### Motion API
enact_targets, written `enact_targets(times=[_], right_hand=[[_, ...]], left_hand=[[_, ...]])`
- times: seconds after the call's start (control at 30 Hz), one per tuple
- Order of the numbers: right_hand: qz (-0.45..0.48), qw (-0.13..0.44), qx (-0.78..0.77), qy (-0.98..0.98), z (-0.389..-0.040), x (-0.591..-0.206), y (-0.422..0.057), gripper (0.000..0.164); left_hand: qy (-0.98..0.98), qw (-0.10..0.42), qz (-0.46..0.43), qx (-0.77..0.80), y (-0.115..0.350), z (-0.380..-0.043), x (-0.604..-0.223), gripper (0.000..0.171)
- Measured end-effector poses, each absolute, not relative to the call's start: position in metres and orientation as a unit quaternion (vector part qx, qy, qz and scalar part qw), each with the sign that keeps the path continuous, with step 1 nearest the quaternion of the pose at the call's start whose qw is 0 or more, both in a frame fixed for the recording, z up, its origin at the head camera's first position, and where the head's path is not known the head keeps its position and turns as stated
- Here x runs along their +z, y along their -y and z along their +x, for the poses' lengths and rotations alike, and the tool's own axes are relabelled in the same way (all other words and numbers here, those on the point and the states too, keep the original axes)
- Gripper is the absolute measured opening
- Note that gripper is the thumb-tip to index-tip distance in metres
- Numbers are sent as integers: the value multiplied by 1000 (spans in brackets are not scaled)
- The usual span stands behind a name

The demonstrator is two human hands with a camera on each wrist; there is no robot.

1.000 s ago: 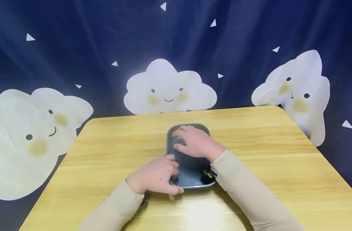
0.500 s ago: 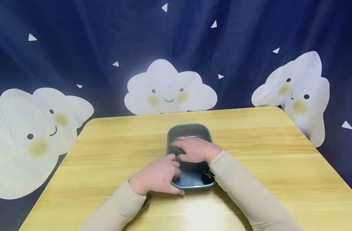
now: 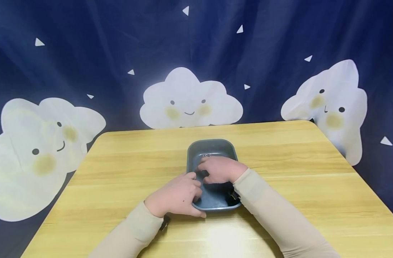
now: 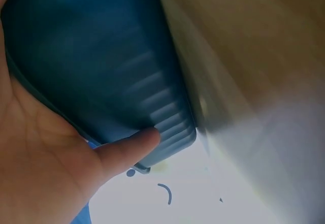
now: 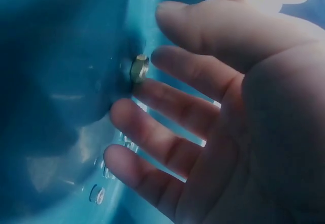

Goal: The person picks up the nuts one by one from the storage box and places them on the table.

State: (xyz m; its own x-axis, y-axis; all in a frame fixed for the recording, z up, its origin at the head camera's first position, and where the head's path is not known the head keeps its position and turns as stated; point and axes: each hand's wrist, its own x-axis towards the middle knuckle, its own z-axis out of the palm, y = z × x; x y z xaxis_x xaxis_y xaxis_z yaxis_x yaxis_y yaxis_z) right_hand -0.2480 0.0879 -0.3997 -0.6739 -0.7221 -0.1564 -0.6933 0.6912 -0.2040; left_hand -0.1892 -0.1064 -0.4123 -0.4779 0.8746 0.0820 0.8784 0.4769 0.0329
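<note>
A dark blue-grey tray [image 3: 216, 202] with rounded corners and raised walls sits on the table. My left hand [image 3: 175, 195] grips its near-left wall, fingers bent over the rim; in the left wrist view, one digit [image 4: 132, 150] lies against the ridged outer side. Inside the tray, my right hand [image 3: 220, 168] reaches down with its fingers loosely extended and apart. By its fingertips stands a small gold-coloured piece like a nut [image 5: 140, 68], not pinched. Several small shiny metal pieces [image 5: 97, 194] lie beyond the fingers, some of them partly hidden; the head view shows small pieces [image 3: 207, 155] near the far end.
The wood-grain table [image 3: 135, 154] extends around the tray on all sides. Behind it hangs a dark blue curtain [image 3: 216, 46] with smiling white clouds. A small black device [image 3: 234, 195] sits at the right wrist, over the tray's right wall.
My right hand has come from the tray's far end toward its middle, uncovering small metal pieces there. The left hand keeps its hold on the tray's wall.
</note>
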Motion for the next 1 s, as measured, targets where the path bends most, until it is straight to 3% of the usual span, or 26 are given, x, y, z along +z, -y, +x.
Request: enact_targets(times=[0.27,0.57,1.0], right_hand=[[-380,120,-60,-915,-246,-397,-93,40],[-369,130,-99,-915,-250,-404,-100,17],[-364,150,-91,-915,-249,-406,-104,18]], left_hand=[[862,23,-506,-21,104,-190,-410,53],[865,27,-501,-20,106,-189,-412,55],[864,25,-502,-23,107,-189,-412,55]])
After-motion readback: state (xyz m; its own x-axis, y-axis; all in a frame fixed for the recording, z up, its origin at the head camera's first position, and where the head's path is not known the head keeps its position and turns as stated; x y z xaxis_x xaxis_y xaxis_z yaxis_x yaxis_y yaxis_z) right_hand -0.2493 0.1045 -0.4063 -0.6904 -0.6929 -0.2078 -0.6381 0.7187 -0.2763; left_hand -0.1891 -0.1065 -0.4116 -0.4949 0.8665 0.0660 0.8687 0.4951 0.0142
